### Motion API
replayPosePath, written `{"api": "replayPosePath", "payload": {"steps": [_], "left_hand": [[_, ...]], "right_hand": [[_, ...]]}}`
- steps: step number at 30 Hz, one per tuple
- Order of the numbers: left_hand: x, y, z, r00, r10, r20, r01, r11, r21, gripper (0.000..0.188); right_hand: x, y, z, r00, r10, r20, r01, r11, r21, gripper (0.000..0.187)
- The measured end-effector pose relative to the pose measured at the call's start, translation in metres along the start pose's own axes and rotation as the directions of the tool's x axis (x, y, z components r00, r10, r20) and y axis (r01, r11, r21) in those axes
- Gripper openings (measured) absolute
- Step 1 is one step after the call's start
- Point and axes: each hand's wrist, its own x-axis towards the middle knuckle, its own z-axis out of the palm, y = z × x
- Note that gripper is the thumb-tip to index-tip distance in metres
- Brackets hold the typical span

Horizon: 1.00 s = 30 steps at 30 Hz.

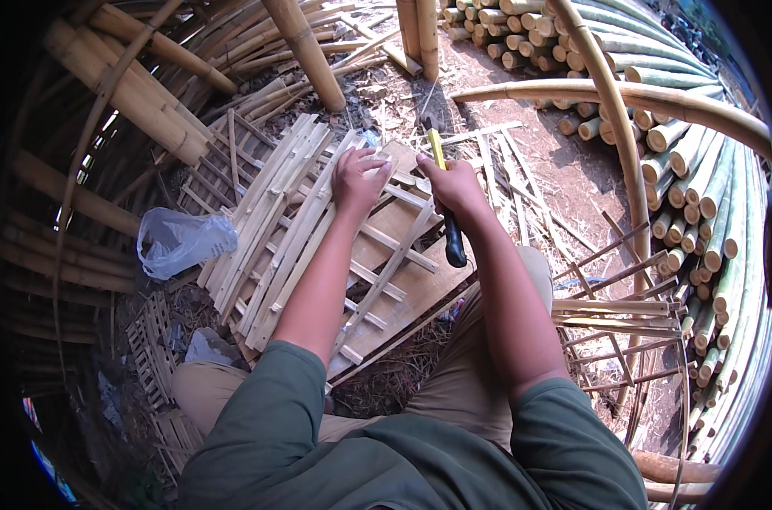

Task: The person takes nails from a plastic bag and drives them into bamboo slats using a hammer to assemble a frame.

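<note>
My right hand point(458, 187) is wrapped around a hammer point(438, 149) with a yellow shaft and a black grip. Its dark head points away from me, above the far end of the work. My left hand point(357, 180) rests at the far end of a bamboo slat panel point(296, 225), fingers bent and drawn together. Whatever lies between those fingertips is too small to make out. Pale slats run lengthwise over crosspieces, and one slat lies slantwise on the right part. Beneath the panel is a flat wooden board point(424, 293), sloping across my lap.
A clear plastic bag point(186, 242) lies left of the panel. Loose bamboo strips point(509, 178) are scattered at the right, near a slatted frame point(615, 319) by my knee. Stacked bamboo poles point(692, 191) fill the far right. Upright bamboo posts point(305, 51) stand ahead.
</note>
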Motion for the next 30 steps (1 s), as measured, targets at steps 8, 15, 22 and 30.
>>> {"api": "replayPosePath", "payload": {"steps": [8,15,22,30], "left_hand": [[-0.001,-0.003,0.005,0.999,-0.038,0.021,0.037,0.999,0.026,0.017],[-0.001,-0.003,0.002,0.998,-0.051,0.035,0.050,0.998,0.027,0.017],[0.000,-0.003,0.004,0.999,-0.006,0.036,0.003,0.996,0.091,0.018],[0.000,-0.005,0.006,0.997,0.078,0.012,-0.079,0.996,0.041,0.012]], "right_hand": [[-0.001,0.004,0.001,1.000,0.014,-0.002,-0.014,0.999,-0.044,0.043],[-0.002,0.003,0.002,1.000,-0.002,0.004,0.002,0.999,-0.052,0.042],[0.006,0.008,0.007,1.000,0.014,0.011,-0.013,0.998,-0.063,0.046],[0.009,0.010,0.008,1.000,0.001,0.011,-0.001,0.999,-0.038,0.045]]}}
